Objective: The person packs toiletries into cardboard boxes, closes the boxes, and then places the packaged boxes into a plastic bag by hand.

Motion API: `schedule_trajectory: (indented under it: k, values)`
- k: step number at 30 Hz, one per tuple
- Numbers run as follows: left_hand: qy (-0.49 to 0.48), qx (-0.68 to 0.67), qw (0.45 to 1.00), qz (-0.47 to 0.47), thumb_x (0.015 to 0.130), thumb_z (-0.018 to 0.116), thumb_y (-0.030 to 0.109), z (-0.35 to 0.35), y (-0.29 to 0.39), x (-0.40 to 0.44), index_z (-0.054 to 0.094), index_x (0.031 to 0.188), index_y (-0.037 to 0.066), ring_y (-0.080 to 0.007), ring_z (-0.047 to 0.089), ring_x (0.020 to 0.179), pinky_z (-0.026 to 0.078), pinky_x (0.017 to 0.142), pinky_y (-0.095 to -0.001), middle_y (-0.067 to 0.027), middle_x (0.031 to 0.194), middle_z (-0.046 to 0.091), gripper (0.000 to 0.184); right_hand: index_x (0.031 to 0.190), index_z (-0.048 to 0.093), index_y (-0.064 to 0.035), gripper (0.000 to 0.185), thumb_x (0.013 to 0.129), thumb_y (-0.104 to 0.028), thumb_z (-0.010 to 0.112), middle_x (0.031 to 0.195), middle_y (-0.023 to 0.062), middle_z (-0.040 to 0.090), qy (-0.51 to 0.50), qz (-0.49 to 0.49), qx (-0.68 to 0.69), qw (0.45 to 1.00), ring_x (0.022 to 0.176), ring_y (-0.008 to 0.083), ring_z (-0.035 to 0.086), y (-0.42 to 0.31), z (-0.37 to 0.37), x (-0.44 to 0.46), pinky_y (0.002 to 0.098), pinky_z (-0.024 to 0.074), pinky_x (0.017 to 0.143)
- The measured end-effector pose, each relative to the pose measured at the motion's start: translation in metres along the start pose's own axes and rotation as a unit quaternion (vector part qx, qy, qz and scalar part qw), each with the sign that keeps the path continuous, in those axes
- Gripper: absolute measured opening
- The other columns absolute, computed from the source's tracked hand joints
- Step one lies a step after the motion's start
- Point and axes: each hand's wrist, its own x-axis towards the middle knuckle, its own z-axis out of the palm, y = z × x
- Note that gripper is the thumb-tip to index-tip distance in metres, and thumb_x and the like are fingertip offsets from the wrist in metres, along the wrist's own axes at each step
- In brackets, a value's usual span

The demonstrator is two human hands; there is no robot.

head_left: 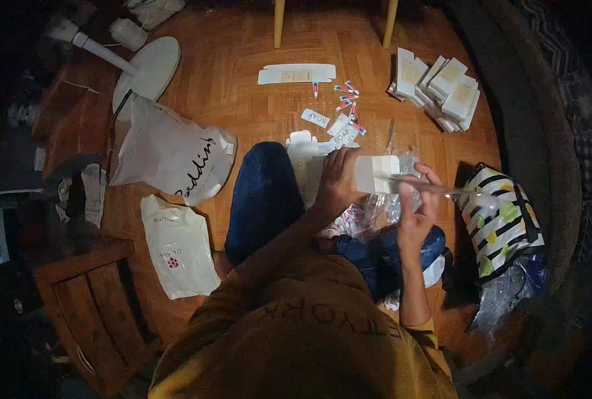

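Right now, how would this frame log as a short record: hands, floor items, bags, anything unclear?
left hand: holding white box
right hand: fingers on clear item
floor ahead: small tubes, packets marked SOAP, long white carton beyond them
floor ahead, right: piled cartons
bags, left: "Bedding" bag, cream bag nearer the person
bag, right: striped bag
unclear: clear item is blurred; its kind cannot be told

On ourselves we see a mustard-brown top [276, 352], with dark capital letters [309, 310] including "YORK" across the top's front, and dark blue trousers [264, 206] showing beyond the top's far edge.
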Motion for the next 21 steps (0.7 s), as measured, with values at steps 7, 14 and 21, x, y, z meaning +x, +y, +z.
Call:
schedule_trajectory:
  k: [7,14,21]
  values:
    - [0.054,0.028,0.997,0.053,0.056,0.073,0.014,-0.007,0.002,0.002,0.046,0.107,0.002,-0.0327,0.045,0.094,0.034,0.084,-0.0426,-0.0146,0.098,0.047,0.058,0.115,0.05,-0.0003,0.044,0.077,-0.015,0.065,0.122,0.0138,0.045,-0.053,-0.073,-0.021,0.996,0.108,0.0234,0.044,-0.003,-0.003,0.001,0.0357,0.0324,0.095]
    - [0.072,0.077,0.99,0.094,0.055,0.076,0.015,-0.006,-0.005,0.004,0.047,0.106,0.002,-0.0327,0.047,0.097,0.036,0.085,-0.0424,-0.015,0.1,0.05,0.061,0.132,0.031,-0.0014,0.052,0.087,-0.015,0.053,0.126,0.0151,0.041,0.018,-0.053,0.061,0.997,0.099,0.0223,0.052,0.006,-0.009,0.005,0.0317,0.0403,0.086]
    - [0.119,0.094,0.985,0.076,0.055,0.068,0.011,-0.02,-0.019,0.024,0.046,0.107,0.004,-0.0338,0.045,0.098,0.03,0.089,-0.0483,-0.0145,0.101,0.048,0.057,0.118,0.052,0.0001,0.045,0.09,-0.034,0.044,0.13,0.0168,0.041,-0.032,-0.19,-0.068,0.979,0.124,0.0337,0.03,-0.01,0.042,0.021,0.0443,0.0189,0.103]
